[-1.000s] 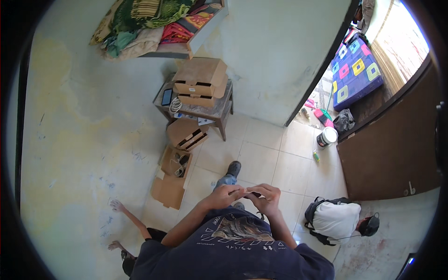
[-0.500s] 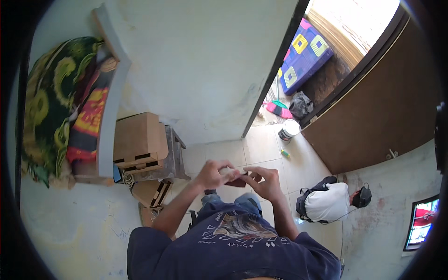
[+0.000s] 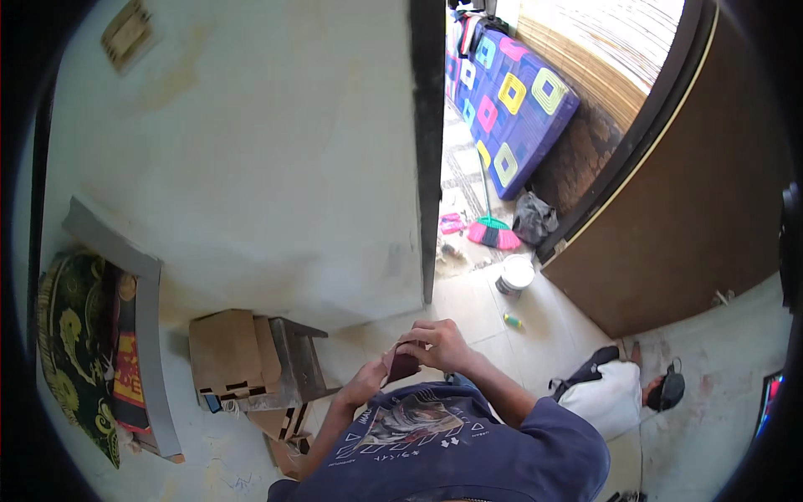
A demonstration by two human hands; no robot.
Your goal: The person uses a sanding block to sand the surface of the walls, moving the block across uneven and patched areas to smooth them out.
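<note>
In front of my chest I hold a maroon sheet (image 3: 402, 366), which looks like sandpaper, with a pale edge showing on its left side. My left hand (image 3: 363, 386) grips its lower left part. The fingers of my right hand (image 3: 442, 345) curl over its upper right part. The sheet is bent and tilted, and my right fingers cover some of it.
Cardboard boxes (image 3: 224, 347) sit on a worn wooden stool (image 3: 294, 356) at left. A crouching person in white (image 3: 604, 400) is at right, near an open brown door (image 3: 652, 226). A white bucket (image 3: 515, 274), small yellow-green bottle (image 3: 512, 320) and pink broom (image 3: 493, 234) are by the doorway.
The view has swung, showing more of the wall and doorway. My right hand has come over the top of the sandpaper, which now stands more upright; my left hand has dropped lower beside it.
</note>
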